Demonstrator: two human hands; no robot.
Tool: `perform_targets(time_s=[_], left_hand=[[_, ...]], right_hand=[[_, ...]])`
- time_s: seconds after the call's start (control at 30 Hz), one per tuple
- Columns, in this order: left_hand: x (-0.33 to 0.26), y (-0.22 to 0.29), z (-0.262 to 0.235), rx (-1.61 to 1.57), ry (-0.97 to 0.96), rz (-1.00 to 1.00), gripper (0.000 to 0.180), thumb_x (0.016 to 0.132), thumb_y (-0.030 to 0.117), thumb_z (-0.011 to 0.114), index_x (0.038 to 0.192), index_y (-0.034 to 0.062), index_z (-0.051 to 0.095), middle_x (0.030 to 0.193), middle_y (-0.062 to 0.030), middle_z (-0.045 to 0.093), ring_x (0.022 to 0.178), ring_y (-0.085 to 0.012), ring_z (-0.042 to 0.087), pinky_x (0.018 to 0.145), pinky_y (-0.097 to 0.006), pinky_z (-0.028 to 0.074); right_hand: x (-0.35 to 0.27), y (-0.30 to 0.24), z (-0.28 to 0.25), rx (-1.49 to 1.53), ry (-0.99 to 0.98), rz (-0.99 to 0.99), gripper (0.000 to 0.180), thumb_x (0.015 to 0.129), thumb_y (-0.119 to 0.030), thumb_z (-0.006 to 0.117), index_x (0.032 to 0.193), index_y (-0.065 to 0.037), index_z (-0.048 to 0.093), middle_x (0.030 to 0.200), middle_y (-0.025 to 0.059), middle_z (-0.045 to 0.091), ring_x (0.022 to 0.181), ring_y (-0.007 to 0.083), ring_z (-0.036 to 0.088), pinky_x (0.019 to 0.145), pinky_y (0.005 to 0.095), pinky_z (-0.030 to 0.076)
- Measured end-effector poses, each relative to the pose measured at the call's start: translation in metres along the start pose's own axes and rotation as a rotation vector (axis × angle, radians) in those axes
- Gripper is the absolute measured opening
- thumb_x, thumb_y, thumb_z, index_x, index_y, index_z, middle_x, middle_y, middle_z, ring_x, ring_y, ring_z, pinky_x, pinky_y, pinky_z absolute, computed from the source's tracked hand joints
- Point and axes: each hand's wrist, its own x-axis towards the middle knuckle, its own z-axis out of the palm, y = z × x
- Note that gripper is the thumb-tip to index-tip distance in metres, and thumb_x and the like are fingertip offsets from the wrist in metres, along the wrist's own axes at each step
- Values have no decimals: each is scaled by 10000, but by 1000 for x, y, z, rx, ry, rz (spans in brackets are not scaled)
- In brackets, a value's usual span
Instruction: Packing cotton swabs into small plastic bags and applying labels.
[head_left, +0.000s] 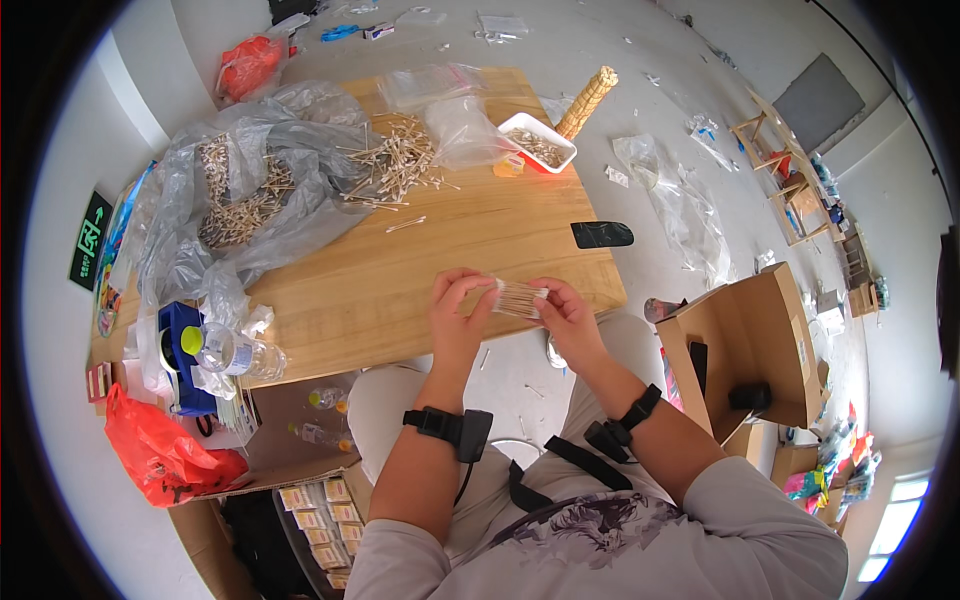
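Note:
A flat bundle of cotton swabs (518, 299) is stretched between my two hands above the near edge of the wooden table (440, 250). My left hand (462, 305) pinches its left end, with the fingers curled. At the other end, my right hand (570, 318) grips the white tips between thumb and fingers. Beyond them on the table lies a loose pile of cotton swabs (405, 160), and one stray cotton swab (406, 225) rests nearer to me. More swabs sit inside a large grey plastic bag (180, 225) at the left.
At the table's far right stand a white tray (561, 164) of swabs and a tall golden woven-looking cylinder (588, 102). Clear bags (470, 135) lie beside them. A black flat piece (602, 234) overhangs the right edge. A bottle (235, 352) lies left; an open cardboard box (750, 335) stands right.

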Motion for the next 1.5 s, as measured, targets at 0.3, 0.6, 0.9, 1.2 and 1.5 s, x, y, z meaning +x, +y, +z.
perform_targets(time_s=[0.3, 0.6, 0.9, 1.2, 1.5], left_hand=[[2, 3, -1, 192, -55, 139, 231, 815, 61, 763, 1022, 82, 662, 1054, -96, 617, 999, -295, 596, 839, -378, 494], [3, -1, -5, 330, -174, 211, 217, 783, 79, 768, 938, 88, 617, 1045, -86, 603, 977, -318, 575, 834, -417, 461], [2, 6, -2, 396, -177, 269, 249, 789, 107, 770, 973, 91, 603, 1040, -74, 596, 977, -317, 582, 828, -433, 463], [-2, 6, 5, 166, -60, 140, 223, 809, 62, 765, 989, 71, 632, 986, -118, 597, 921, -312, 601, 784, -401, 496], [-3, 5, 4, 199, 21, 122, 174, 795, 64, 784, 946, 76, 700, 913, -98, 595, 850, -281, 586, 734, -375, 489]], right_hand=[[0, 2, 0, -78, 19, -18, 249, 1016, -39, 533, 1262, -48, 571, 1058, 43, 642, 982, 100, 594, 877, 266, 508], [2, -7, -9, -388, -37, -36, 248, 1013, -9, 517, 1254, -25, 571, 1178, 50, 653, 1068, 104, 606, 939, 257, 478], [3, -3, -9, -329, 10, -27, 234, 1018, -40, 525, 1245, -52, 577, 1104, 37, 660, 1015, 92, 607, 902, 246, 483], [2, -7, -6, -43, 80, 40, 233, 1037, -118, 530, 1265, -76, 557, 1051, 20, 639, 1004, 92, 613, 870, 286, 542], [2, -2, 2, -54, 59, -6, 232, 1012, -45, 544, 1242, -55, 569, 1076, 35, 656, 979, 91, 612, 851, 248, 503]])
